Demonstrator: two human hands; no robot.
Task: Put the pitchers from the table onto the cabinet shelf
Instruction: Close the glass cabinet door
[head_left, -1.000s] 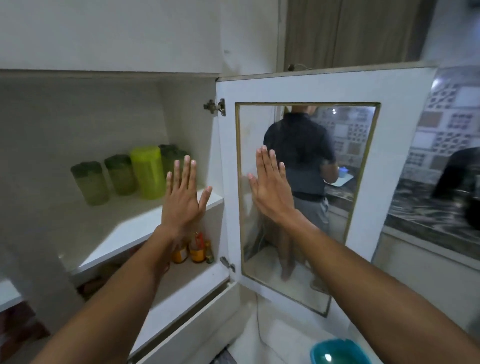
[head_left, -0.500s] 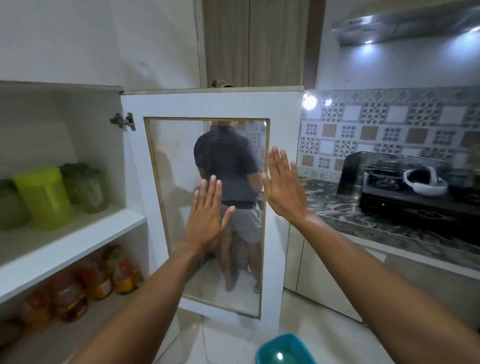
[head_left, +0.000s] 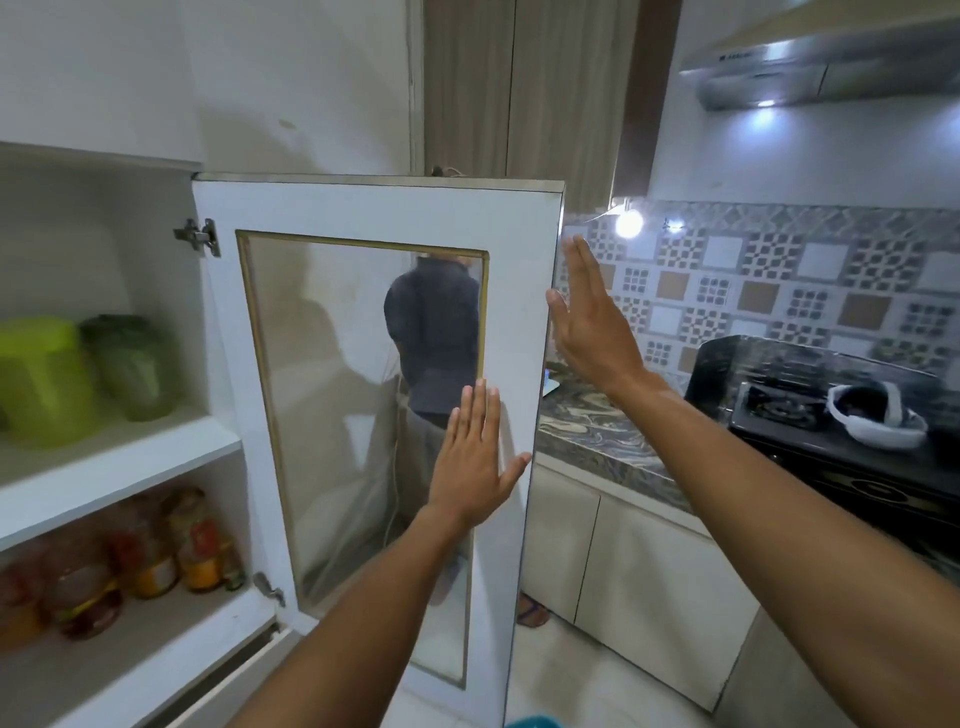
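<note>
We find both hands empty. The left hand (head_left: 475, 460) is spread flat, fingers extended, in front of the free-edge frame of the cabinet door (head_left: 374, 208); whether the palm is in contact with it we cannot tell. The right hand (head_left: 589, 317) is likewise open and flat, held upright just beside the door's free edge, with nothing in its grip.

The door stands swung out on its hinges (head_left: 198, 236), its glass panel (head_left: 358, 405) showing a reflection. Inside, the cabinet shelf (head_left: 119, 462) carries the pitchers: a bright green pitcher (head_left: 44, 379) near the shelf's front edge and a darker green pitcher (head_left: 136, 366) just beside it toward the right end, near the hinge side. A lower shelf (head_left: 135, 639) holds jars. No table and no further pitchers are in view.

In our judgement the placing is largely done and the step in hand is closing the door. To do it well, we advise pressing on the white frame, not the glass, keeping fingers clear of the free edge, and confirming the pitchers sit back of the shelf's front edge before the door swings shut
</note>
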